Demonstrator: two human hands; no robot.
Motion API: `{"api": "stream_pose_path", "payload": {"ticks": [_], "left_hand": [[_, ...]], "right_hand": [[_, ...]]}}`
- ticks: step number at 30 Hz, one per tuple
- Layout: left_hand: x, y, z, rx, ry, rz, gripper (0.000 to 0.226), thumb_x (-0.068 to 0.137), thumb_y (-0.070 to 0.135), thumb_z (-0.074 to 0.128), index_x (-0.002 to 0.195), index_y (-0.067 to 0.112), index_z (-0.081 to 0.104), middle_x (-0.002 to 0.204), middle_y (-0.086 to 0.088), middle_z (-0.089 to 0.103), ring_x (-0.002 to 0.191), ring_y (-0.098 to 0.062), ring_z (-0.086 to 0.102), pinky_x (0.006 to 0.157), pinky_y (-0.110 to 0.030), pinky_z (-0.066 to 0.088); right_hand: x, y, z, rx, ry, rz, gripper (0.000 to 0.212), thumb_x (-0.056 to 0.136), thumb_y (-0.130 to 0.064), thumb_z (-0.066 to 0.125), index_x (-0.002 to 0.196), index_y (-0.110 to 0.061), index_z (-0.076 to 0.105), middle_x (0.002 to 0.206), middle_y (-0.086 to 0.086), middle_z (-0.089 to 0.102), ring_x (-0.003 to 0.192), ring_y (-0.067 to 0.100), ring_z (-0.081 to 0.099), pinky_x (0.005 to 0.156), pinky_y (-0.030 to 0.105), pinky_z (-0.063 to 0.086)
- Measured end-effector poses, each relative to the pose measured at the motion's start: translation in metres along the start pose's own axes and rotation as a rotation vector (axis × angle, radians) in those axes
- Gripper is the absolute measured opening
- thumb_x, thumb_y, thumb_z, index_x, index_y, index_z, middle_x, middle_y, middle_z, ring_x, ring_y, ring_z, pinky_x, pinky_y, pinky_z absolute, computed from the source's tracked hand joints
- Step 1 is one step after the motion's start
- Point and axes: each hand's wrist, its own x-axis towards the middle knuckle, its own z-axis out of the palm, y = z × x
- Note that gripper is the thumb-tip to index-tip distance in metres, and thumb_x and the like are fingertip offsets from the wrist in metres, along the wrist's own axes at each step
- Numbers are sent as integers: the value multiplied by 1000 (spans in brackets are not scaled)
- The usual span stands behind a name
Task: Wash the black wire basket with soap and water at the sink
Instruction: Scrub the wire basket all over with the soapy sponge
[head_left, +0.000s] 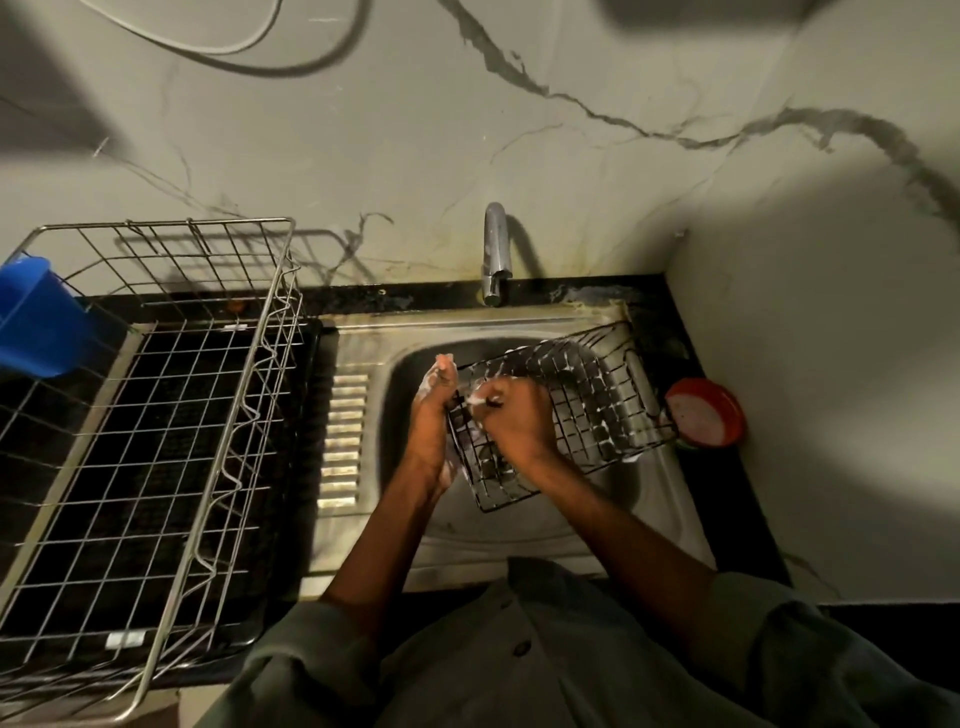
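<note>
The black wire basket (582, 405) lies tilted over the steel sink (519, 525), its wires flecked with white foam. My left hand (434, 421) holds the basket's left edge, fingers wrapped around the rim and soapy. My right hand (511, 418) is curled into a fist inside the basket near that same edge, pressing something small and foamy against the wires; what it grips is hidden. The tap (493, 254) stands at the back of the sink with no water running.
A large silver wire dish rack (156, 415) fills the counter to the left, with a blue plastic container (36, 317) at its far corner. A red tub of white soap (704, 413) sits on the black counter right of the sink. Walls close in behind and right.
</note>
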Motion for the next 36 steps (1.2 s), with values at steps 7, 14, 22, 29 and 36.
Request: {"api": "stream_pose_path", "payload": {"ticks": [7, 14, 22, 29, 36], "left_hand": [[0, 7, 0, 4, 43, 0, 65, 79, 64, 70, 126, 20, 63, 140, -28, 61, 120, -40, 66, 94, -47, 59], [-5, 4, 9, 22, -30, 14, 22, 101, 44, 53, 113, 28, 62, 103, -3, 78, 80, -10, 78, 58, -26, 60], [-2, 5, 6, 19, -8, 25, 35, 88, 48, 63, 118, 29, 63, 109, -11, 75, 80, -16, 76, 60, -29, 60], [-6, 4, 8, 14, 23, -20, 42, 90, 49, 65, 127, 31, 61, 109, -10, 75, 86, -19, 74, 67, -35, 62], [-4, 8, 1, 27, 76, -6, 62, 74, 61, 72, 128, 32, 61, 121, -17, 74, 96, -27, 74, 68, -36, 64]], "right_hand": [[-8, 11, -5, -488, -435, 27, 23, 78, -7, 77, 64, -20, 64, 70, -1, 63, 74, 18, 67, 73, 32, 60], [7, 1, -5, -251, 126, 99, 18, 87, -17, 76, 104, -23, 74, 97, -5, 73, 84, 10, 66, 58, 16, 47], [-12, 17, -24, -637, -301, 98, 25, 84, -15, 76, 106, -15, 65, 108, 4, 66, 104, 23, 64, 84, 35, 54], [8, 15, -26, -93, 211, 155, 15, 85, -14, 77, 97, -21, 74, 96, -6, 73, 82, 6, 67, 56, 11, 42], [-11, 32, -39, -626, -385, 113, 10, 83, -13, 74, 89, -19, 68, 93, 0, 68, 93, 20, 64, 84, 35, 55]]}}
